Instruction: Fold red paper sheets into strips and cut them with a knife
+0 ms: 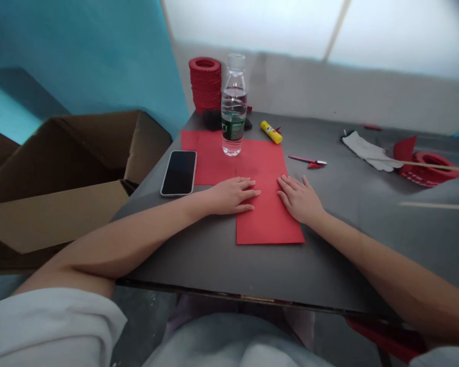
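Note:
Red paper (270, 224) lies on the grey table in front of me, with its near end squared toward my side. My left hand (232, 196) rests flat on its left edge, fingers stretched out to the right. On the right edge lies my right hand (300, 199), its fingers spread and pointing left. Neither hand grips anything. Another stretch of red paper (214, 168) extends behind my left hand. A water bottle (233, 120) with a green label stands on it. Left of my left hand is a phone (179, 173) with a dark screen.
A stack of red paper rings (206, 86) stands at the back. A yellow glue stick (271, 132), a pink craft knife or pen (306, 160), a white glove (369, 150) and a red ring (430, 171) lie rightward. Cardboard boxes (57, 219) stand left of the table.

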`<action>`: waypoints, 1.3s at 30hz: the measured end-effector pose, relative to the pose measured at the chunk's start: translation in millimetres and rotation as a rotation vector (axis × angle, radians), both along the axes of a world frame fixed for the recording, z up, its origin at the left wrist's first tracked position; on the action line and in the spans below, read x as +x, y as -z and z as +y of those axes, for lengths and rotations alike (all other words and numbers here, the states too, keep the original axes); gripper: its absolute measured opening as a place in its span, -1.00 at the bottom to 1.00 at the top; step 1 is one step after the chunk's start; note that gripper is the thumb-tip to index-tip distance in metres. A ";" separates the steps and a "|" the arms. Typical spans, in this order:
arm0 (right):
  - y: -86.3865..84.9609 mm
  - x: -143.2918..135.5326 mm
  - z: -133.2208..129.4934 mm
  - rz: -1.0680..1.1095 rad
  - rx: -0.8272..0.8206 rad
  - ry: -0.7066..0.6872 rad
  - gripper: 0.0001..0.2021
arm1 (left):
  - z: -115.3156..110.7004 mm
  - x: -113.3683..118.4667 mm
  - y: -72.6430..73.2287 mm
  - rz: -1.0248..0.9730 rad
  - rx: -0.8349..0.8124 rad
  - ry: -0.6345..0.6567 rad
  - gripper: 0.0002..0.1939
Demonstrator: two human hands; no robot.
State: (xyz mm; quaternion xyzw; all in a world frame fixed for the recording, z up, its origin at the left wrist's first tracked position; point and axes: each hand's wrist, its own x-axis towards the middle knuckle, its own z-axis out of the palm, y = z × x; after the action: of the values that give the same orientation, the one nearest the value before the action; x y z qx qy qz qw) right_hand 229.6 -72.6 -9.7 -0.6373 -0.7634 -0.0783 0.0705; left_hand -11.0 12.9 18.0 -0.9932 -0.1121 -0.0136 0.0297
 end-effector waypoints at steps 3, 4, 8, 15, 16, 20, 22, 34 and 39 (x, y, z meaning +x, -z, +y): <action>0.3 -0.1 -1.9 -0.019 0.007 0.022 -0.51 | 1.1 3.5 -3.3 0.023 -0.020 -0.010 -0.47; 0.4 -1.0 -2.0 -0.022 0.006 0.028 -0.51 | 0.6 6.1 -5.0 0.032 -0.021 -0.018 -0.50; -0.2 -4.4 -1.2 -0.035 0.005 0.030 -0.52 | -7.4 21.6 -10.8 0.059 0.071 -0.073 -0.59; -1.8 -6.4 -2.5 -0.044 -0.007 0.047 -0.52 | -21.1 56.0 -1.2 -0.054 0.110 -0.119 -0.75; -1.7 -6.6 -2.6 -0.045 -0.008 0.050 -0.53 | -22.7 61.1 0.9 -0.059 0.098 -0.136 -0.74; -1.8 -7.5 -2.3 -0.038 -0.001 0.047 -0.54 | -30.0 73.5 6.0 -0.092 0.094 -0.233 -0.68; -3.4 -7.5 -3.1 -0.040 0.016 0.036 -0.55 | -32.6 74.8 6.9 -0.095 0.097 -0.244 -0.67; -19.5 -6.9 -58.9 -0.124 0.131 -0.268 -0.62 | -35.4 79.0 4.7 -0.016 0.094 -0.247 -0.68; -24.6 -10.6 -96.5 -0.083 0.185 -0.314 -0.68 | -36.9 79.6 1.7 -0.012 0.104 -0.258 -0.66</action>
State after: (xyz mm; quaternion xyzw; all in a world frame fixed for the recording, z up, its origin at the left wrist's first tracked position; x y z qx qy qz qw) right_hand 219.0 -169.1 14.9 -0.4975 -0.8452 -0.1624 0.1085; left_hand 68.6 -24.0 16.3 -0.9675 -0.2383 -0.0214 0.0821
